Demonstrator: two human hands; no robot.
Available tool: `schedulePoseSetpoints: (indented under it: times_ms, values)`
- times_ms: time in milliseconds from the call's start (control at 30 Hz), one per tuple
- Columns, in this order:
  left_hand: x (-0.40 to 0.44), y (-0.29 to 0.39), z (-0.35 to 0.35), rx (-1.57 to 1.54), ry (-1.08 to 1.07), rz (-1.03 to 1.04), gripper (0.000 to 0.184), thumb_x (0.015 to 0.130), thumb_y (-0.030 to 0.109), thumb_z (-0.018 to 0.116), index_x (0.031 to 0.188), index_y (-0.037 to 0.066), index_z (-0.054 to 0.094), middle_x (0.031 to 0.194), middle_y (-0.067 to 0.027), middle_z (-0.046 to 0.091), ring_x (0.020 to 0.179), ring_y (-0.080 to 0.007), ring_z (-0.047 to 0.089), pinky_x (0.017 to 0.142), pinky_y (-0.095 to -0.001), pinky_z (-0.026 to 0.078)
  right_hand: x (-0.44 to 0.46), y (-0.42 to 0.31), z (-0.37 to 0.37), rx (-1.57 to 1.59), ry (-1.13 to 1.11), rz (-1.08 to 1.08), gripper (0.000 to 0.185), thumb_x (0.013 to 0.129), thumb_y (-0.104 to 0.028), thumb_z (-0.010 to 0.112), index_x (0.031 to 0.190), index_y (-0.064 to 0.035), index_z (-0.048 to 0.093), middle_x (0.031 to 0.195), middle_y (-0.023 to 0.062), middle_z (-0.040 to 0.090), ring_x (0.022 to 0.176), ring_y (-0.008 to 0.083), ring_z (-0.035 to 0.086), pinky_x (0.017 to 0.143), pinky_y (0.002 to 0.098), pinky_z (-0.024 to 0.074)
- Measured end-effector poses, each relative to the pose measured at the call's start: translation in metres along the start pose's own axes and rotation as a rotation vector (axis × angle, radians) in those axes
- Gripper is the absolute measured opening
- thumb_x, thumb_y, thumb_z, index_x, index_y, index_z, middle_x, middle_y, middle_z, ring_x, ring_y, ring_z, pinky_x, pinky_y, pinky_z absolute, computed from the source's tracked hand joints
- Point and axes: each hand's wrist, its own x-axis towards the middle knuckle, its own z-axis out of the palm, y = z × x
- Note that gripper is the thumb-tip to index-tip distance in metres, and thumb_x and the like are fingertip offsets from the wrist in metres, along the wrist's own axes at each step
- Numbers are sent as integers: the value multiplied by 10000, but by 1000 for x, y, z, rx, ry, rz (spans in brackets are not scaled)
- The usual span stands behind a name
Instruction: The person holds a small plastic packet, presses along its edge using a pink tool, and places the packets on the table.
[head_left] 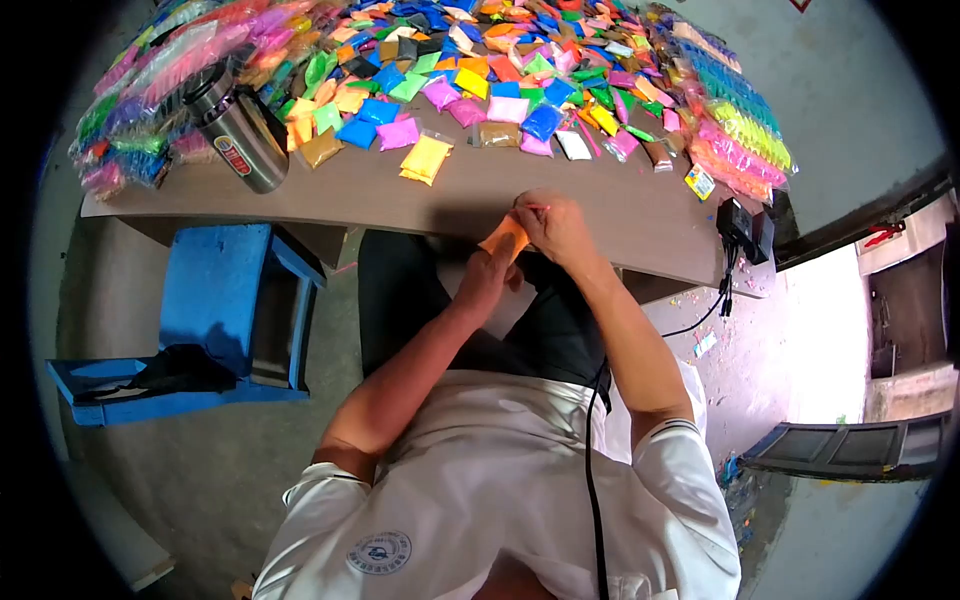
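Note:
Both of my hands are together over my lap at the table's front edge. My left hand (484, 280) is closed on the lower end of a small orange packet (502, 234). At the packet's upper right end, my right hand (556, 228) is closed, its fingers at the packet. A thin pinkish-red thing (536, 207) shows at the right fingers; its kind is too small to make out. Nearest on the tabletop lies a yellow-orange packet (426, 158), with a brown packet (321, 148) farther left.
A large heap of colourful packets (480, 85) covers the back of the brown table (350, 195). Bundled clear bags (740, 140) lie at the right. A steel flask (240, 135) stands left, black adapters (745, 232) right. A blue chair (215, 290) is beside me. A black cable (592, 480) crosses my shirt.

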Motion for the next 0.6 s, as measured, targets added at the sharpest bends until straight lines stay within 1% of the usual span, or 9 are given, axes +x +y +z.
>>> schedulePoseSetpoints:
  times_ms: [33, 100, 167, 233, 300, 367, 500, 567, 600]
  values:
    - [-1, 3, 2, -9, 35, -12, 481, 933, 482, 513, 788, 23, 513, 537, -11, 409, 482, -122, 499, 487, -271, 396, 3, -1, -5, -27, -40, 11, 107, 814, -121, 633, 868, -33, 659, 814, 150, 647, 767, 327, 627, 669, 386, 496]
    - [-3, 9, 4, 9, 46, -7, 484, 934, 483, 512, 770, 28, 510, 536, -10, 409, 484, -123, 501, 487, -272, 396, 10, -6, -10, -53, -75, 16, 107, 815, -121, 630, 866, -31, 657, 811, 154, 646, 768, 332, 629, 672, 395, 496]
    - [-5, 1, 2, 22, 59, -29, 487, 934, 484, 511, 752, 33, 506, 535, -9, 408, 485, -124, 504, 487, -274, 395, -3, -17, -7, 81, 79, -137, 101, 818, -116, 622, 848, -23, 647, 767, 173, 619, 727, 328, 618, 640, 400, 480]
    - [1, -6, -3, -27, -36, 34, 464, 936, 465, 520, 743, 44, 497, 544, -8, 413, 493, -121, 509, 490, -277, 397, -3, -4, 0, 59, 71, -130, 91, 811, -103, 622, 846, -23, 647, 756, 170, 617, 711, 328, 608, 632, 391, 476]
    - [1, -4, -2, -32, -22, 42, 457, 939, 464, 515, 751, 48, 495, 549, -4, 409, 496, -122, 506, 493, -278, 397, 2, 5, -1, 33, 67, -139, 82, 805, -90, 622, 843, -22, 646, 745, 166, 614, 696, 327, 597, 624, 382, 471]
    - [-3, 0, -2, -29, -10, 46, 449, 942, 462, 510, 760, 52, 492, 554, -1, 406, 498, -122, 503, 496, -279, 397, 5, 11, -7, 44, 29, 105, 74, 821, -83, 631, 835, -10, 640, 710, 121, 608, 647, 245, 573, 597, 337, 452]
    - [-4, -10, -7, -7, -34, 5, 497, 920, 530, 510, 760, 60, 487, 560, 9, 393, 508, -124, 497, 503, -281, 399, -10, 6, -23, 146, 167, 246, 182, 858, -197, 608, 815, -30, 669, 664, 145, 592, 576, 248, 555, 547, 340, 433]
    - [0, -15, -11, -46, -81, 47, 515, 904, 560, 519, 788, 59, 498, 564, 13, 390, 512, -122, 496, 506, -280, 399, -12, 3, -30, 435, 210, 382, 111, 874, -101, 626, 842, 1, 655, 685, 34, 576, 652, 92, 494, 585, 259, 409]
    - [-2, -14, -11, -51, -84, 22, 532, 886, 584, 531, 807, 59, 501, 569, 15, 389, 523, -120, 500, 510, -279, 401, -14, -1, -33, 434, 214, 381, 111, 874, -101, 626, 842, 1, 655, 685, 34, 576, 652, 92, 494, 585, 259, 409]
